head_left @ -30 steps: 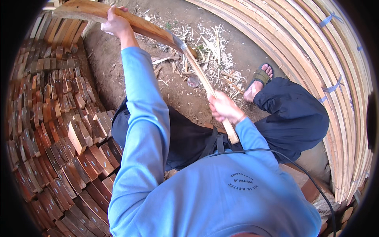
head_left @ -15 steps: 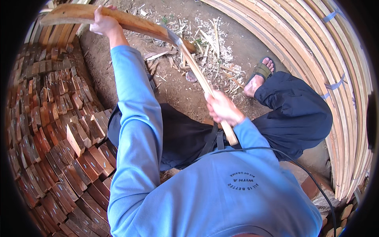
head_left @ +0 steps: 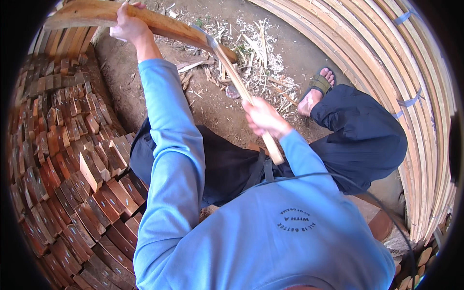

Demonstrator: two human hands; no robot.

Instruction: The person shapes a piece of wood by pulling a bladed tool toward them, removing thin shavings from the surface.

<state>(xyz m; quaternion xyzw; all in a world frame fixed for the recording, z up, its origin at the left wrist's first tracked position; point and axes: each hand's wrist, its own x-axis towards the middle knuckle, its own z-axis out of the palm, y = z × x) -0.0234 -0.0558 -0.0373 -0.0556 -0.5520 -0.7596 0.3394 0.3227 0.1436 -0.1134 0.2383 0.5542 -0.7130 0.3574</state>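
— Since the view starts at the blue sweatshirt (head_left: 270,241), what comes first above it?

— Dark trousers (head_left: 227,164), then the right hand (head_left: 265,117). It sits just above the right knee, fingers wrapped tight round the pale wooden handle (head_left: 251,108) of a hatchet-like tool. The butt of the handle sticks out below the fist, toward the body.

— And the handle runs which way?

— Up and to the left, away from the person. At its far end the metal head (head_left: 209,39) touches the long piece of wood (head_left: 140,19); I cannot tell whether it has bitten in.

— Where is that piece of wood relative to the hands?

— Well beyond the right hand, at arm's length. The left hand (head_left: 126,26) is on it: the left arm stretches straight out in its blue sleeve, and the fingers are clamped over the top of the wood, left of the tool head. The wood lies roughly level, slanting down slightly to the right.

— What lies around it all?

— Stacked reddish wood blocks (head_left: 72,159) fill the left side. Curved pale slats (head_left: 401,72), bundled with straps, arc along the right. A sandalled foot (head_left: 316,89) rests on the dirt floor (head_left: 212,104), and chips and shavings (head_left: 261,53) lie scattered beyond it, under the wood's right end.
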